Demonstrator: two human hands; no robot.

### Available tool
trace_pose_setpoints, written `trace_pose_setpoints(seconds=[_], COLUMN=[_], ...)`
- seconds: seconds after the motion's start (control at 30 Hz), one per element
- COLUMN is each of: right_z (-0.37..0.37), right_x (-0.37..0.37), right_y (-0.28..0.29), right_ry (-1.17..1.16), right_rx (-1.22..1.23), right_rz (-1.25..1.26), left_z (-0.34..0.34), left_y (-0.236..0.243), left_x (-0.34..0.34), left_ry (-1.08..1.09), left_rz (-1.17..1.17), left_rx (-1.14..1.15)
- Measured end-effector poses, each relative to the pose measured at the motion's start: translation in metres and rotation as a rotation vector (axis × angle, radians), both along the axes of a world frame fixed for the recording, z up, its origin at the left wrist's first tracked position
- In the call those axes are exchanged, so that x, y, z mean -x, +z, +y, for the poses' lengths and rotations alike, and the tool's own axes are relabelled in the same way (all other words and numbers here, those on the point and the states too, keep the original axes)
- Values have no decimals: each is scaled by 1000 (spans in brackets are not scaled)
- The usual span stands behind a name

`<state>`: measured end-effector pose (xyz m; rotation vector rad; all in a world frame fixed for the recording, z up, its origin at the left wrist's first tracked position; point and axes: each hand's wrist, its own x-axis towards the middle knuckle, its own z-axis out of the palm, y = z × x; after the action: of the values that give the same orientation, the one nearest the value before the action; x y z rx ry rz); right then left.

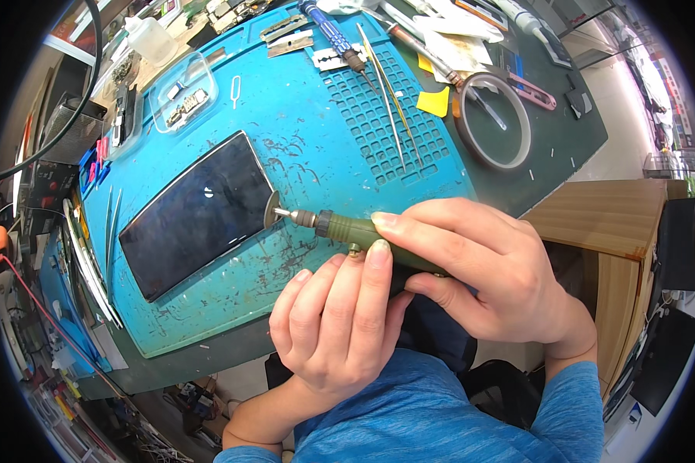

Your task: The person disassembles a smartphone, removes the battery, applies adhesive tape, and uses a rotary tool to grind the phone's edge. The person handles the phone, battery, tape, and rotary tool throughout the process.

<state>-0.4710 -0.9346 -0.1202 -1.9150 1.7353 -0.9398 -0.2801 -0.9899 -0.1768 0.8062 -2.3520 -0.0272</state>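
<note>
A green rotary tool [344, 228] with a thin cutting disc [270, 209] on its metal shaft is held over the near edge of a blue work mat. My right hand [490, 270] wraps round the back of its body, index finger along the top and thumb below. With fingers close together, my left hand [336, 320] grips the tool's underside beside a small brass-coloured knob [354, 250]. Left of the disc, a black smartphone [197, 216] lies screen up and slanted on the mat. The disc appears close to the phone's right edge; whether they touch I cannot tell.
On the blue mat [286, 147] lie a SIM eject pin [235, 92], a clear box [184, 92] of small parts, tweezers [386, 100], a blue screwdriver [330, 31] and razor blades [333, 59]. A tape roll [528, 127] stands at right, beside a wooden cabinet [594, 220].
</note>
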Motion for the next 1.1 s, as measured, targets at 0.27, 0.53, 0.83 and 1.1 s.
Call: trace_pose_setpoints(seconds=[0.27, 0.53, 0.83, 1.1], right_z=[-1, 0, 0, 0], right_x=[1, 1, 1, 0], right_y=[-1, -1, 0, 0], right_ry=[7, 10, 8, 7], right_rx=[9, 15, 7, 4], right_rz=[6, 8, 13, 2], left_z=[0, 0, 0, 0], left_y=[-1, -1, 0, -1], left_x=[1, 0, -1, 0], left_ry=[3, -2, -1, 1], left_rz=[12, 8, 6, 17], left_rx=[9, 8, 4, 6])
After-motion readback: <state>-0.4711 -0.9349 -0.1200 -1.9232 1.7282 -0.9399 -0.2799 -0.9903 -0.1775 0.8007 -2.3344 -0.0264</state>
